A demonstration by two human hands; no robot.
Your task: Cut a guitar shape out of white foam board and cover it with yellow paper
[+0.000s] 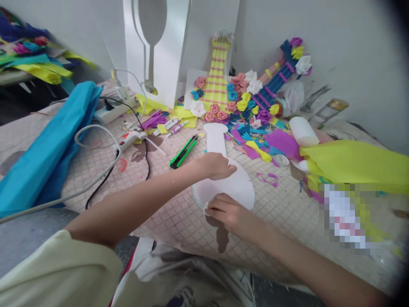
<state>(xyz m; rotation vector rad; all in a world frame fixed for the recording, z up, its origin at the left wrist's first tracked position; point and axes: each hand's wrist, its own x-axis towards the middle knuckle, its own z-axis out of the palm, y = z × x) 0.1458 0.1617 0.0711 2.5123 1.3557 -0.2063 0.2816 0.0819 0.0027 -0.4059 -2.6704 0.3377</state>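
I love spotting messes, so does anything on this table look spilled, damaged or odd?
Yes: a ragged brown patch below the right hand breaks the checked tablecloth, perhaps a stain or tear. Paper scraps lie scattered before the flowery guitars.

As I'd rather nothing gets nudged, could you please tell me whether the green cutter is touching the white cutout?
Apart: the head view shows a strip of checked tabletop between the green cutter and the white cutout.

Looks softly lit, brightest on the white board point(171, 59); smears toward the edges, blackens at right corners, pixelates lower right.
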